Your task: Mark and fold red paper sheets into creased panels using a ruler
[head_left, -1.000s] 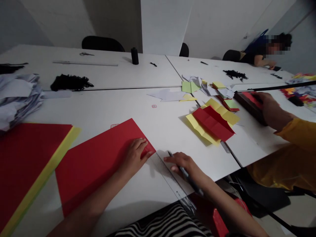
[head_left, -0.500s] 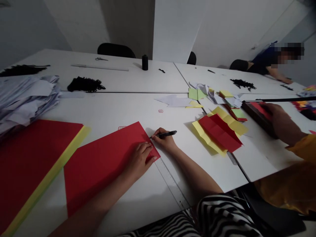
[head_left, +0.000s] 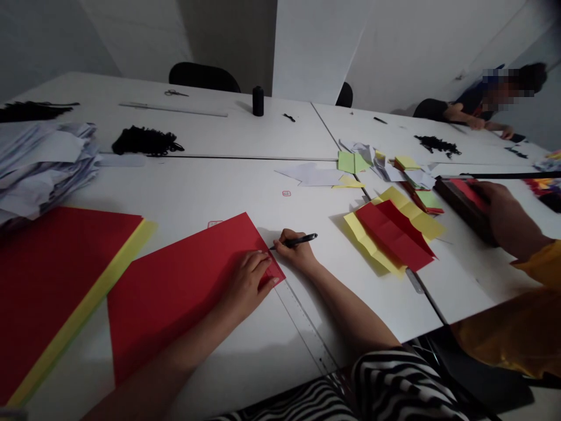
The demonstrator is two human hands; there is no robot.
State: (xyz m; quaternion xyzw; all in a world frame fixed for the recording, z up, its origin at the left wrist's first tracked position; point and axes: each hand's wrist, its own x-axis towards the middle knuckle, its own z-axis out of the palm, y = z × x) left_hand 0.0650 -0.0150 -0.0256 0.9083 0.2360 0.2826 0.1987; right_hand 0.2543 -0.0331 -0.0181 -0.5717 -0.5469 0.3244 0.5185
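Note:
A sheet of red paper [head_left: 184, 280] lies on the white table in front of me. My left hand [head_left: 252, 280] rests on its right end, fingers laid out, pressing a clear ruler [head_left: 302, 324] that runs from the paper toward the table's near edge. My right hand [head_left: 295, 250] grips a black pen [head_left: 302, 240], its tip close to the paper's right edge beside the ruler. Whether the tip touches the paper I cannot tell. At the left is a stack of red sheets [head_left: 56, 280] with yellow ones showing underneath.
Folded red and yellow papers [head_left: 394, 234] lie to the right, with paper scraps [head_left: 377, 164] behind. A crumpled white paper pile [head_left: 44, 164], black yarn bundle [head_left: 146, 140] and black spool [head_left: 258, 102] stand farther off. A co-worker's hand [head_left: 511, 216] holds red paper at right.
My right hand and the pen have shifted slightly right and toward me along the paper's edge. My left hand stays on the ruler. The far person's hands have moved; the view has tilted slightly.

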